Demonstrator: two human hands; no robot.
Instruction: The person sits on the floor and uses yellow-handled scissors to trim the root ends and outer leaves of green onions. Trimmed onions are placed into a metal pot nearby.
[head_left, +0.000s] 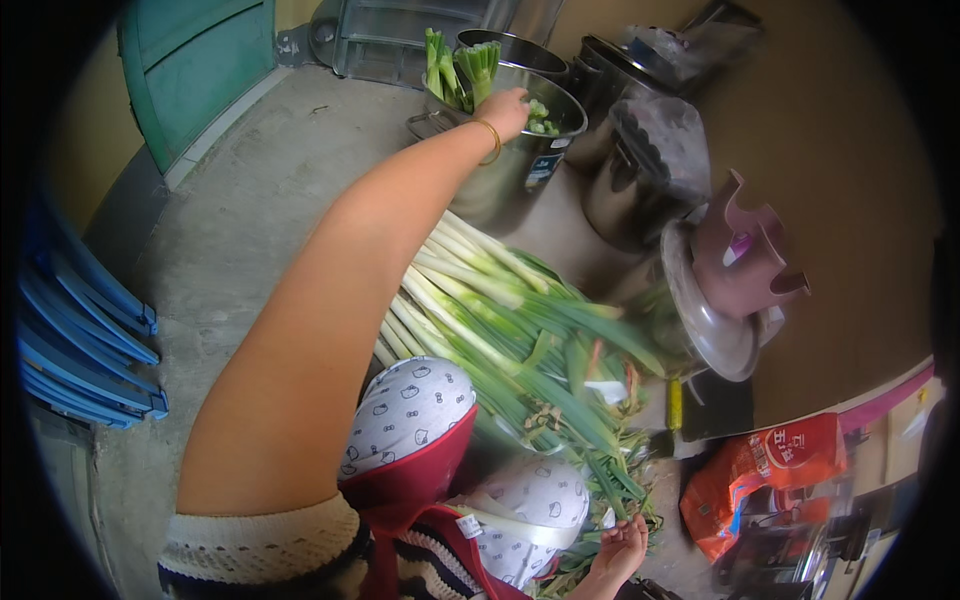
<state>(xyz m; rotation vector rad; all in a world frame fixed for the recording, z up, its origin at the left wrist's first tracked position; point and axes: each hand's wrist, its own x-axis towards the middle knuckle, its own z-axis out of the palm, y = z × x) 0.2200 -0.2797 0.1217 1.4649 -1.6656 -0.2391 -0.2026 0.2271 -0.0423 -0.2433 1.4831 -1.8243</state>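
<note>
My left hand, with a gold bangle at the wrist, reaches over the rim of a steel stockpot. Cut green leek pieces stand in the pot beside the hand, and more pieces show past the fingers. Whether the fingers grip any is hidden. Across the floor before me lies a heap of long leeks, white ends away from my right hand. At the lower right, my right hand has curled fingers by the green leaf tips; a grip cannot be made out. A pale strip crosses my lap.
Other steel pots line the wall, one covered with plastic. A mauve plastic stool rests on a lid. An orange printed bag lies right, near a yellow-handled tool. Blue stacked plastic furniture stands left; a green door is behind.
</note>
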